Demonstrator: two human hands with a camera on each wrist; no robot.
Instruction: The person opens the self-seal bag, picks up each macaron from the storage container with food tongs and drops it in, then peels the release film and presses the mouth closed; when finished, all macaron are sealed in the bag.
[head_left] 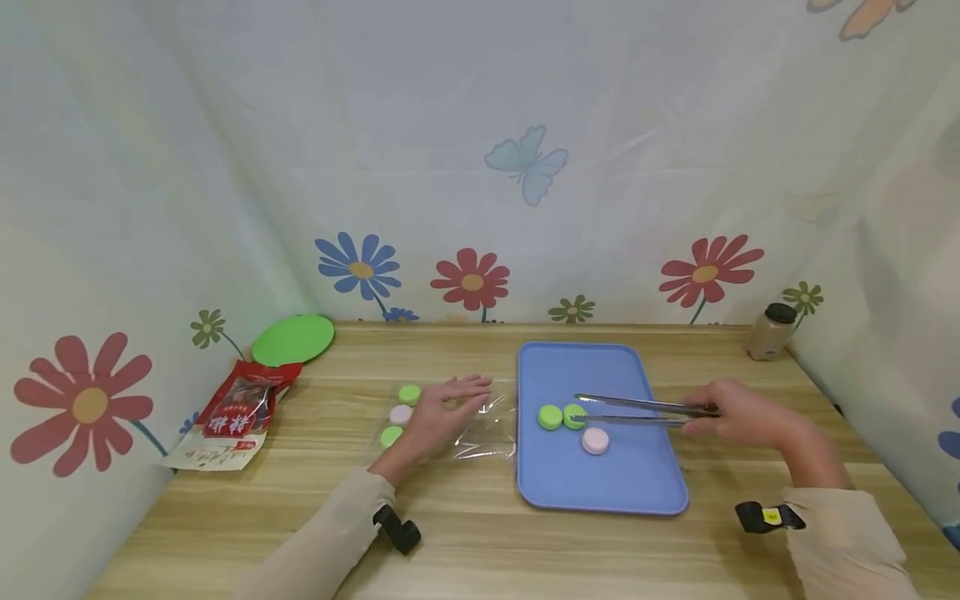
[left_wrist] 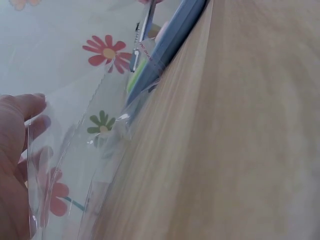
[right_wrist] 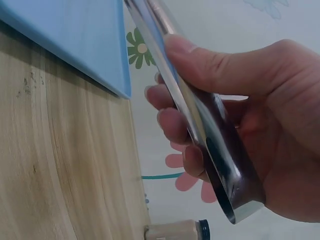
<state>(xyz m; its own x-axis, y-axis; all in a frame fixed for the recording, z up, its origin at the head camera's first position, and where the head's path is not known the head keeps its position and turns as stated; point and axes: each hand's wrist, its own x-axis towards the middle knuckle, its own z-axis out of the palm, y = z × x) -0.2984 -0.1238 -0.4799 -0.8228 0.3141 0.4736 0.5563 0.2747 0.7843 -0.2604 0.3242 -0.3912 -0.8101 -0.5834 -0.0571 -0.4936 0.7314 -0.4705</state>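
Note:
My right hand (head_left: pixel 738 414) grips metal tongs (head_left: pixel 652 404); in the right wrist view the thumb and fingers (right_wrist: pixel 172 125) lie along both sides of the tongs (right_wrist: pixel 225 165). Their tips stand apart at the right-hand green round piece (head_left: pixel 575 416) on the blue tray (head_left: pixel 600 492). Another green piece (head_left: pixel 550 417) and a pink one (head_left: pixel 596 441) lie beside it. My left hand (head_left: pixel 435 421) is at a clear plastic bag (head_left: pixel 483 433), thumb and fingers spread apart; the left wrist view shows the film (left_wrist: pixel 75 130) against the fingers of that hand (left_wrist: pixel 20 145).
Left of my left hand lie two green pieces (head_left: pixel 409 394) (head_left: pixel 391 436) and a pink one (head_left: pixel 401 415) under clear plastic. A red and white packet (head_left: pixel 236 412) and a green plate (head_left: pixel 292 340) are at the far left. A dark-lidded jar (head_left: pixel 770 333) stands at the back right.

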